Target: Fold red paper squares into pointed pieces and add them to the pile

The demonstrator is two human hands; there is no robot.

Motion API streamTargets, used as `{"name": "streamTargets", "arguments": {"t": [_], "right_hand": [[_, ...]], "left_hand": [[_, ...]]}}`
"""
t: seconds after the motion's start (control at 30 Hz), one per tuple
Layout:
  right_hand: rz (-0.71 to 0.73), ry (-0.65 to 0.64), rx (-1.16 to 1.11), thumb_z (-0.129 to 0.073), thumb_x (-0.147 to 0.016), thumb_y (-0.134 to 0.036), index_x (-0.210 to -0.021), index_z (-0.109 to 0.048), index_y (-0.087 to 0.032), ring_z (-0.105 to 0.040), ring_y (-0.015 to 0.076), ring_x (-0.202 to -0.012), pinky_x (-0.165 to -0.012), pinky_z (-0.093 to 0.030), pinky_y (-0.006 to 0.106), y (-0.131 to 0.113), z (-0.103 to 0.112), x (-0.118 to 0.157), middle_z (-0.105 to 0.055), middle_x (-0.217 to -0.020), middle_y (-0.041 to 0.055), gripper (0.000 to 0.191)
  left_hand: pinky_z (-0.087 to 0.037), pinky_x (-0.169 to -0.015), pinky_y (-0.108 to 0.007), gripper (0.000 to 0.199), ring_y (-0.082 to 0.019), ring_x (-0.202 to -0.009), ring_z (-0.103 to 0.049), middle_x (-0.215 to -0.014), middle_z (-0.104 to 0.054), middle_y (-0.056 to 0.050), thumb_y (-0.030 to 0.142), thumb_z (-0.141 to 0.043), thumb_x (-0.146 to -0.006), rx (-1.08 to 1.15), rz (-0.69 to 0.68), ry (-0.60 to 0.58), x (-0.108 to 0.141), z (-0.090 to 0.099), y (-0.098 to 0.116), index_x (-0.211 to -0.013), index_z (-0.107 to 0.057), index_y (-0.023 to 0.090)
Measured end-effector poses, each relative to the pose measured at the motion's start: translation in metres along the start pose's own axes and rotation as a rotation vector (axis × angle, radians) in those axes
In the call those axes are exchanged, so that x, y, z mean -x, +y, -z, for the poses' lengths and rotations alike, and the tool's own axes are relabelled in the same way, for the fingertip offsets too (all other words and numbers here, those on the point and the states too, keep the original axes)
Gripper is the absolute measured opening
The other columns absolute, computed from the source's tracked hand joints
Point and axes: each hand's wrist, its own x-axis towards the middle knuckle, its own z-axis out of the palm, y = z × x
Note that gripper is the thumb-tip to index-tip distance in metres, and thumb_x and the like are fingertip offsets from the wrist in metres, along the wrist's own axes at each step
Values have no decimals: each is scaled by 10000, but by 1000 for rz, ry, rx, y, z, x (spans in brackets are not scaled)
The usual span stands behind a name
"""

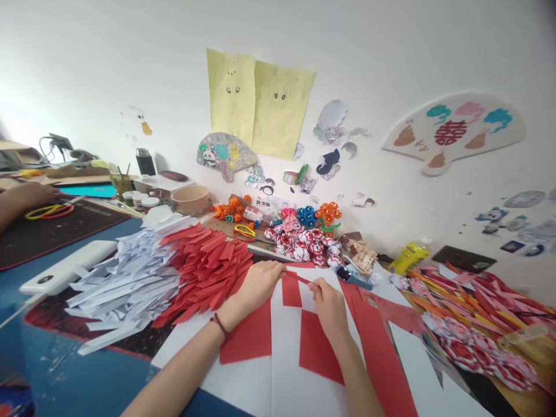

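A narrow red paper strip (297, 277) is stretched between my two hands over the table. My left hand (260, 284) pinches its left end, fingers closed. The right end is pinched by my right hand (329, 304), thumb and finger together. Beneath my hands lie white paper sheets (284, 382) with red paper pieces (319, 347) on them. To the left of my left hand is a pile of folded red strips (208, 272), touching a pile of folded white strips (130, 278).
Red-and-white paper flowers (304, 246) stand by the wall. A watch (345, 274) lies past my right hand. Coloured strips (482, 301) and a yellow bottle (409, 256) are at right. A white power strip (69, 267) and another person's hand (32, 196) are at left.
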Motion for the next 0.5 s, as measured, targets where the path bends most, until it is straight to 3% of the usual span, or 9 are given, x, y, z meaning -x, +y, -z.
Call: {"name": "streamTargets", "arguments": {"t": [0.13, 0.27, 0.37, 0.5], "right_hand": [[-1, 53, 3, -340, -975, -396, -762, -539, -206, -538, 151, -538, -529, -324, 238, -5, 6, -1, -624, -638, 7, 348], [35, 139, 20, -335, -981, -383, -936, -603, -188, -631, 177, -646, -577, -378, 246, -9, 9, -2, -701, -778, 46, 334], [55, 181, 25, -359, -978, -357, -986, -621, -181, -662, 187, -704, -617, -406, 255, -13, 12, -1, -723, -881, 67, 316], [77, 161, -5, -375, -973, -305, -1024, -630, -183, -669, 184, -728, -643, -431, 261, -20, 16, 1, -723, -917, 73, 288]], "left_hand": [[-409, -659, -264, 230, -156, -730, -608, -800, -667, -40, 271, -426, -953, 61, -9, 77, 1, 4, 4, -904, -629, 174], [-428, -662, -242, 236, -145, -738, -622, -813, -675, -44, 265, -412, -958, 141, -3, 114, -2, 17, 5, -943, -630, 174], [-443, -676, -219, 211, -132, -753, -631, -855, -688, -39, 268, -432, -948, 236, 129, 178, 0, 38, 4, -964, -624, 183], [-452, -672, -196, 214, -118, -686, -634, -769, -688, -9, 322, -449, -933, 312, 426, 246, 17, 73, -3, -930, -621, 196]]}}
